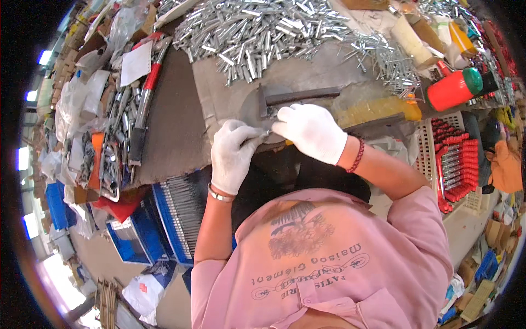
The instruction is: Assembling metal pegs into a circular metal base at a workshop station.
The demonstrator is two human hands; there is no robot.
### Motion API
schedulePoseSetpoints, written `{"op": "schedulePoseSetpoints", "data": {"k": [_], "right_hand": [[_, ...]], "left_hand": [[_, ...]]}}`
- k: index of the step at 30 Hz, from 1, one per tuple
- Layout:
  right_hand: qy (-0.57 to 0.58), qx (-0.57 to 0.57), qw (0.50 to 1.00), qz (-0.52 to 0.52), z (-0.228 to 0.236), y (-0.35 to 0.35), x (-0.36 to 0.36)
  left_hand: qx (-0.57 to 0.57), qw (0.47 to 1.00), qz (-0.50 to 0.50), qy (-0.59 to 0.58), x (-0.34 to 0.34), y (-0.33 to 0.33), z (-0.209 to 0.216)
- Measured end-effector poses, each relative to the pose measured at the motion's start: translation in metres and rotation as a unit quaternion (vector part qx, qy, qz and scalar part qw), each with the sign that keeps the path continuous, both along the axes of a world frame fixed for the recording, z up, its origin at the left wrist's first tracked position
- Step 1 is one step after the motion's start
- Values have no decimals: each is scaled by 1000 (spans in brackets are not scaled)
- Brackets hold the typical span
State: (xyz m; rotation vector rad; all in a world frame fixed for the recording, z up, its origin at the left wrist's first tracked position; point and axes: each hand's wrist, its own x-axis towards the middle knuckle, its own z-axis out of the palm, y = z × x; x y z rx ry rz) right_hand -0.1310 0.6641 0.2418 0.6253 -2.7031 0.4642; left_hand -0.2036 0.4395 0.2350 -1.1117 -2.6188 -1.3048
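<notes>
My left hand (233,156), in a white glove, is closed with thumb and fingertips pinching a small shiny metal part (268,133) at the near edge of the bench. My right hand (313,133), also gloved in white, meets it from the other side, its fingertips closed at the same part. The fingers cover most of the part, so its shape cannot be told. Just beyond my hands, a dark T-shaped metal tool (304,96) lies on the worn grey bench top (216,90). Farther off spreads a large heap of short silver metal pieces (257,41).
Thin metal pins (386,60) lie scattered right of the heap. A red bottle (449,92) with a green cap rests at the right, above a pale basket (426,151) of red-handled tools (457,164). Blue bins (164,219) stand low at left; metal tools (112,131) crowd the left side.
</notes>
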Motion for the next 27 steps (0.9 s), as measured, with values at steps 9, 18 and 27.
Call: {"op": "schedulePoseSetpoints", "data": {"k": [9, 18, 27], "right_hand": [[-9, 17, 951, -308, 7, 93, -54], [7, 159, 949, -272, -24, 105, -95], [0, -17, 984, -180, 2, 76, -79]], "left_hand": [[20, 1000, 10, -9, 7, 0, 10], [30, 1000, 8, -4, 5, 3, 6], [-9, 1000, 10, 17, 2, -1, 4]]}}
